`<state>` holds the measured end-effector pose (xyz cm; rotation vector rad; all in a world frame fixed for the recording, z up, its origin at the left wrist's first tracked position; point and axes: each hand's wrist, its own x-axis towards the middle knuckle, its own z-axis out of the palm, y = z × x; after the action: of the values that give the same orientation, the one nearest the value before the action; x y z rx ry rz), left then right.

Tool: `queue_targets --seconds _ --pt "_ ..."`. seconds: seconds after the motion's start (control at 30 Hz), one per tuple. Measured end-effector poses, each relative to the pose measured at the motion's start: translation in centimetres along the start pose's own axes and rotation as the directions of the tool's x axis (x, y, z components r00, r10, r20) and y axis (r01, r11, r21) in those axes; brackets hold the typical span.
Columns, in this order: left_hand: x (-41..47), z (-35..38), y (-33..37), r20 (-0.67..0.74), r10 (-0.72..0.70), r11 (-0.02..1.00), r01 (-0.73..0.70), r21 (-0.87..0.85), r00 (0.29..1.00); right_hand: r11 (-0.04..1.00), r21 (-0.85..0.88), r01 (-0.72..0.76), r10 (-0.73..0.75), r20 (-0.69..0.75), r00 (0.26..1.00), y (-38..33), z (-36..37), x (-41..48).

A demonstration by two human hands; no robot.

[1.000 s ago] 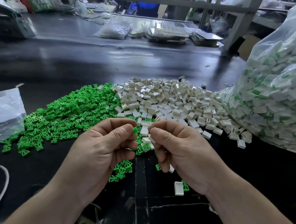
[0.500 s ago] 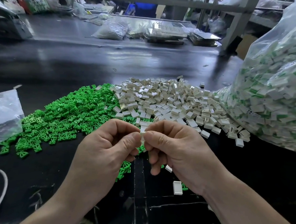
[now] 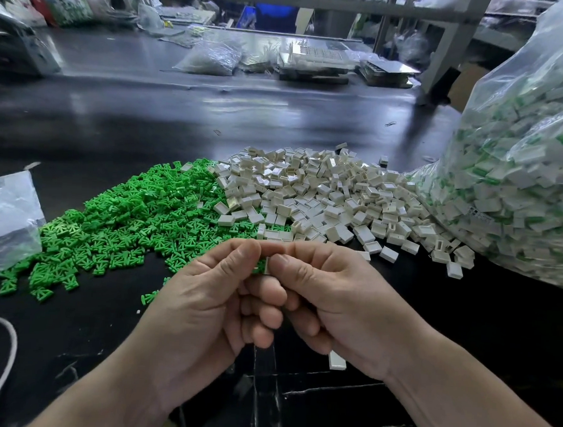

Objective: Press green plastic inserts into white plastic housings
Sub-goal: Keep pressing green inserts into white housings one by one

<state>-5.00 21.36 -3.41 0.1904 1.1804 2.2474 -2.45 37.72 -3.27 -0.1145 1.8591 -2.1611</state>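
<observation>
We've closed the gap. Left hand (image 3: 203, 307) pinches the green insert (image 3: 258, 267), right hand (image 3: 340, 308) the white housing (image 3: 267, 264); pressing looks underway

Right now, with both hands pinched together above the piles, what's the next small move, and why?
Probably press the thumbs together to finish seating: the left hand pinches a green insert, partly visible, against the white housing pinched by the right hand.

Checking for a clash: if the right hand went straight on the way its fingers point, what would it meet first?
Probably the left hand: its thumb faces the right hand across the white housing and green insert pinched between them.
</observation>
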Motion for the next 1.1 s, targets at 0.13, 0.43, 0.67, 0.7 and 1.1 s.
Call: queue_targets --seconds 0.13,0.43,0.67,0.7,1.1 --pt "0.06 0.13 -0.17 -0.047 -0.025 1.0 0.025 -0.008 0.999 0.998 -0.056 -0.01 0.01 -0.016 1.0 0.18 0.18 -0.01" --pt "0.2 -0.6 -0.32 0.189 0.012 0.992 0.013 -0.126 0.982 0.996 0.091 0.015 -0.019 0.044 0.999 -0.11 0.13 -0.17" --pt "0.15 -0.56 -0.19 0.133 0.014 0.995 -0.001 -0.099 0.991 0.998 0.069 0.005 -0.007 0.035 0.999 0.08 0.08 -0.16" --pt "0.15 -0.54 -0.18 0.131 0.019 0.996 -0.007 -0.094 0.991 0.997 0.083 0.0 -0.003 0.036 0.999 0.08 0.08 -0.17" --pt "0.18 -0.6 -0.05 0.126 0.027 0.999 -0.021 -0.047 0.992 0.982 0.18 -0.054 0.049 0.029 0.998 -0.09 0.6 -0.24"
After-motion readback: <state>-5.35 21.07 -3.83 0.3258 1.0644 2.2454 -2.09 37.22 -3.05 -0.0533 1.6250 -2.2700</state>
